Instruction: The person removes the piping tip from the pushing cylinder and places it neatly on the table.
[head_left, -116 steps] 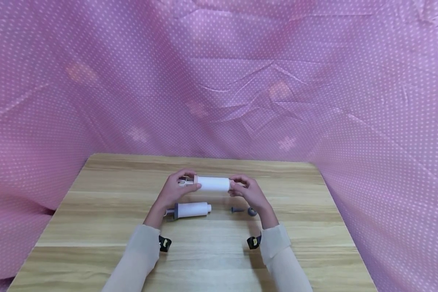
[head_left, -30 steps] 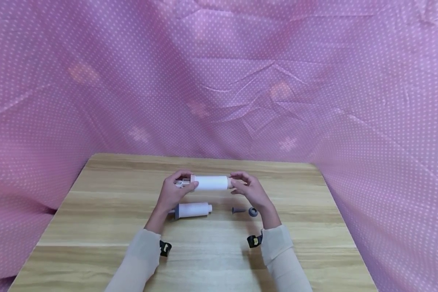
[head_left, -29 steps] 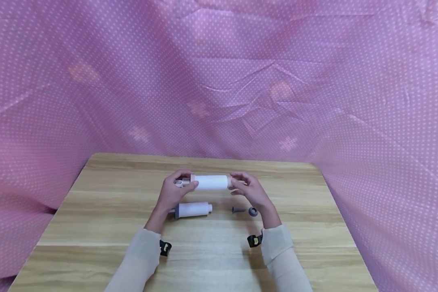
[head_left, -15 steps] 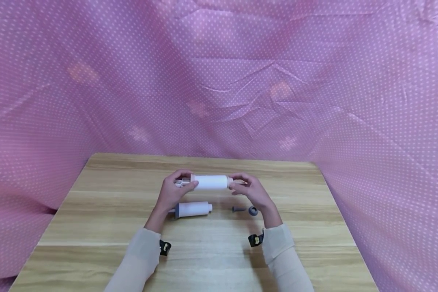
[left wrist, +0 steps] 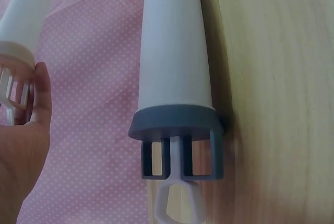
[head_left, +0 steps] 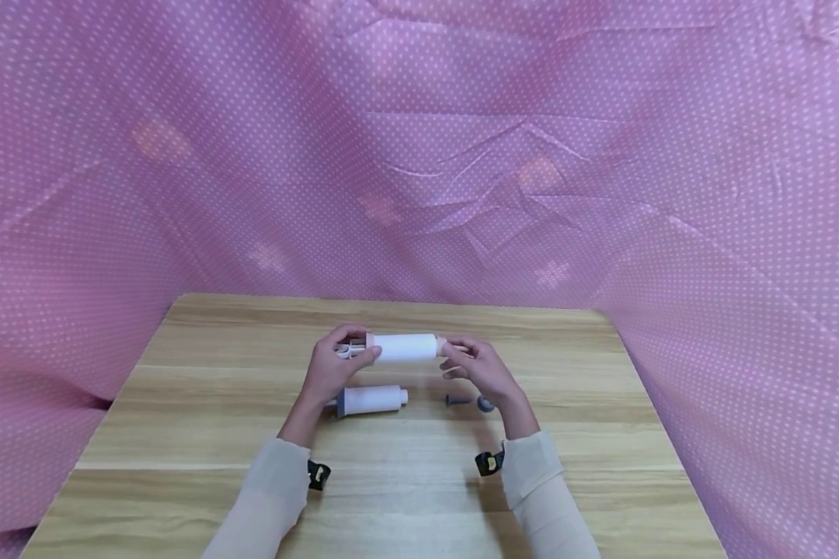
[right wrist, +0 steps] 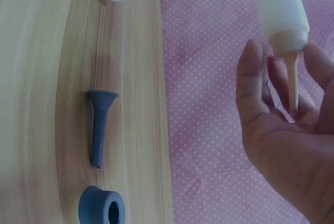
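A large white syringe (head_left: 405,347) with pink end collars is held level above the table, its plunger handle to the left. My left hand (head_left: 328,366) grips its left end, thumb on the barrel by the pink flange (left wrist: 16,57). At the other end my right hand (head_left: 488,371) has its fingers curled around the pink cap (right wrist: 288,40), thumb touching it. A thin pink nozzle (right wrist: 293,83) sticks out between these fingers. Nearer to me lies a second white syringe (head_left: 372,399) with a grey flange (left wrist: 177,121) and ringed plunger handle (left wrist: 177,200).
Right of the lying syringe are a loose grey nozzle (right wrist: 99,127) with a flared end and a grey ring-shaped cap (right wrist: 94,205). All rest on a wooden table (head_left: 405,497). Pink dotted cloth (head_left: 419,155) hangs behind and at both sides.
Over the last few seconds the held syringe has shifted slightly left. My right fingers have changed their place around the pink cap. The left hand keeps its hold.
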Demonstrator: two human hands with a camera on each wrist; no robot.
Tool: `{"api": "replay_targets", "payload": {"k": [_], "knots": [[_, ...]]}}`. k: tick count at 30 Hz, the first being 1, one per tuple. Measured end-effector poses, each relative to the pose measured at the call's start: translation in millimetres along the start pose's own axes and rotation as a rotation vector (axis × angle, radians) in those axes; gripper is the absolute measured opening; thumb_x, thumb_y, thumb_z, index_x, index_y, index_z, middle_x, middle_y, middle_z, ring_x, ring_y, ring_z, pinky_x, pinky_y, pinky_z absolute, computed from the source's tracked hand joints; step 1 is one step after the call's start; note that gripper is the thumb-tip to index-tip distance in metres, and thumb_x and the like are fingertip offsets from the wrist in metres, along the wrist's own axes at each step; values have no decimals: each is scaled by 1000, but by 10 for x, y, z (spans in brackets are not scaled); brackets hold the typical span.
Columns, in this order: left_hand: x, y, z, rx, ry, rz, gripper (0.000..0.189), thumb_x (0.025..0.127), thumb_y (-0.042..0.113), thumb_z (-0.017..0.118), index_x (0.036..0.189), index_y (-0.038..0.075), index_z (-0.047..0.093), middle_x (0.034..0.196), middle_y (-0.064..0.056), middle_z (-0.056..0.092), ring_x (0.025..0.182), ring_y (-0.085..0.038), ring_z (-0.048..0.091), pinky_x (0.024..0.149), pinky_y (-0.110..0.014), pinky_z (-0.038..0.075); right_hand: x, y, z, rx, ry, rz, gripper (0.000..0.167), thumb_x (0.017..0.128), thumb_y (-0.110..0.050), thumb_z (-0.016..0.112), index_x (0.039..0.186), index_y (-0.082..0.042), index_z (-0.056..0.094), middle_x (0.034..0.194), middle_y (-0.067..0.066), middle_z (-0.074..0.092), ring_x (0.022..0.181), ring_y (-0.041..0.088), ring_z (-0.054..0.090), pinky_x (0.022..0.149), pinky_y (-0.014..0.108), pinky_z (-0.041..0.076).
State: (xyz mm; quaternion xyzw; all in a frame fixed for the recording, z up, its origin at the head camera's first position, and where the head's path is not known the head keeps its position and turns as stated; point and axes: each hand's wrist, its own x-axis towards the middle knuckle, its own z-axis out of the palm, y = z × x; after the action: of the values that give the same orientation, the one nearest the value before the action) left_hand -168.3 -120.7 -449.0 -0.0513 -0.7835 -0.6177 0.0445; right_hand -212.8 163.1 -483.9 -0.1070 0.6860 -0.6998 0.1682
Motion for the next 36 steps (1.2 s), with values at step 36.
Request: {"api": "replay_targets", "payload": {"k": [36], "knots": [[-59,-153,63,-34,18,13,36,89,11,78,121,-1,66,114,-19,65,101,-27,60,75,-28,57,-67,-23,19,119,-3,-44,36,101,-4,60,133,11,53,126,21,56,105,23,63,95,41,56]]}}
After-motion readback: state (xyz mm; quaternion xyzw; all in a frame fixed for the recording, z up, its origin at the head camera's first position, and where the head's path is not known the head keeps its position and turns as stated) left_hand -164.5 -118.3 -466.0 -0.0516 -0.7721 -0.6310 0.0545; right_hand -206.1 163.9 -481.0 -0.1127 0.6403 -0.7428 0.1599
